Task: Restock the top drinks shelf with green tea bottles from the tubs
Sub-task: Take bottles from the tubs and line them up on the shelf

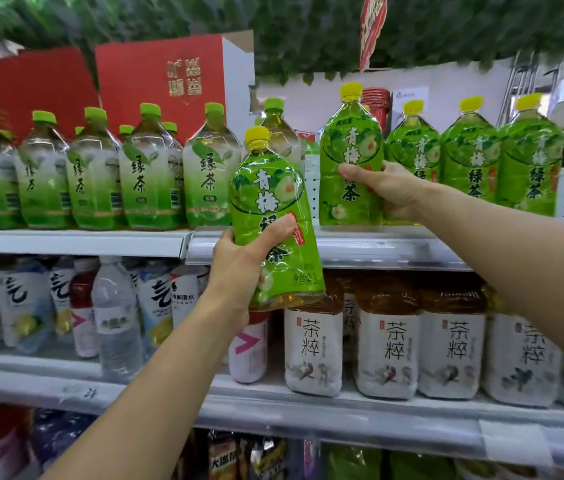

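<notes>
My left hand [243, 268] grips a yellow-capped green tea bottle [270, 202] by its lower half, held tilted in front of the top shelf's edge [342, 242]. My right hand [386, 188] holds a second yellow-capped green tea bottle [349, 157] upright on the top shelf, just left of three matching bottles [467, 161]. Between the two held bottles the shelf shows a small gap. No tub is in view.
Green-capped green tea bottles [149, 174] fill the top shelf's left part, with red cartons [159, 81] behind them. The shelf below carries water bottles [114, 320] at left and white-labelled tea bottles [387, 344] at right. Artificial foliage hangs overhead.
</notes>
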